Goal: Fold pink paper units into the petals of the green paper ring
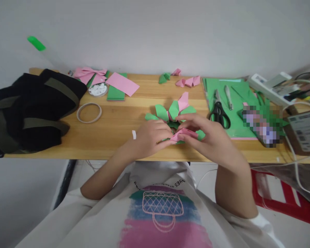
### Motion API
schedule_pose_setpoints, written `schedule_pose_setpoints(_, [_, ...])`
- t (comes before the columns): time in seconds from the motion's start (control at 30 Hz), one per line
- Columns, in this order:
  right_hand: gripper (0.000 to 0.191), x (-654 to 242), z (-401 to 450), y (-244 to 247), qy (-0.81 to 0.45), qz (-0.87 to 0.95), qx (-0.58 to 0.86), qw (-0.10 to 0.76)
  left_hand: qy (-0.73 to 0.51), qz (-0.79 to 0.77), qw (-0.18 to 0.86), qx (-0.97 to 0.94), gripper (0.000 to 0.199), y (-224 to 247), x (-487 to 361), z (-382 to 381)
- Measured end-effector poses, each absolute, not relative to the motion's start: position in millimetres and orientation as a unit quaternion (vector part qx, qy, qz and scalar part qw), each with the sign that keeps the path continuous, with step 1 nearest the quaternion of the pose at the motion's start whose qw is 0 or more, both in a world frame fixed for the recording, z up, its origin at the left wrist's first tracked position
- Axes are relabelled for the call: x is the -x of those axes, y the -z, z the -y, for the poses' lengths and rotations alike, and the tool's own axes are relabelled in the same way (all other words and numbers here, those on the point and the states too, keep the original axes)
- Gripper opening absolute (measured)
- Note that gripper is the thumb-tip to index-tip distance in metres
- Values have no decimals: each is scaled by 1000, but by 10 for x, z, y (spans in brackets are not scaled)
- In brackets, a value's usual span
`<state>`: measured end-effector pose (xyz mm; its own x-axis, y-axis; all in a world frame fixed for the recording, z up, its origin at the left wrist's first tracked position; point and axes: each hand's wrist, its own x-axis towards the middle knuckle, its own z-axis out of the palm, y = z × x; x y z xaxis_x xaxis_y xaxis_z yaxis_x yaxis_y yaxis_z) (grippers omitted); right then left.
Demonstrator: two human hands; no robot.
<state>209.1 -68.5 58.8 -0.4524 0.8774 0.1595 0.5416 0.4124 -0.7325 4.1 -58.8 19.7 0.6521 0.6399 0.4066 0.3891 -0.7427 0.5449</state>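
My left hand (pixel 155 137) and my right hand (pixel 206 136) meet near the table's front edge, both closed on a paper flower (pixel 174 110) made of folded green and pink petals. Between my right thumb and fingers sits a folded pink paper petal (pixel 188 132) on the flower's near side. My left fingers press the flower's left side, with the thumb against the pink fold. The flower's middle is partly hidden by my hands. A small white strip (pixel 134 134) is stuck near my left wrist.
Left are dark fabric (pixel 36 106), a tape roll (pixel 89 113) and a dish of white bits (pixel 98 89). Pink paper (pixel 122 83) and folded pieces (pixel 188 82) lie behind. Scissors (pixel 218 112), a craft knife (pixel 228 97) and a phone (pixel 260 125) rest on green sheets (pixel 235 127) at right.
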Motion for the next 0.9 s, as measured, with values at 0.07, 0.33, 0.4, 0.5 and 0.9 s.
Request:
schedule_pose_setpoints(0.07, [31, -2104, 668, -605, -300, 809, 451, 230, -292, -298, 226, -880, 25, -177, -51, 610])
schedule_pose_setpoints(0.33, [29, -2265, 787, -560, -303, 784, 523, 141, -284, -323, 233, -872, 29, -130, -76, 703])
schedule_pose_setpoints(0.4, [27, -2312, 822, -564, -311, 792, 513, 118, -289, -320, 235, -871, 32, -117, -87, 715])
schedule_pose_setpoints(0.5, [18, -2357, 850, -560, -284, 829, 471, 103, -301, -309, 228, -873, 31, -89, -99, 730])
schedule_pose_setpoints(0.9, [19, -2307, 779, -470, -249, 870, 389, 172, -328, -292, 164, -883, 6, 83, 2, 890])
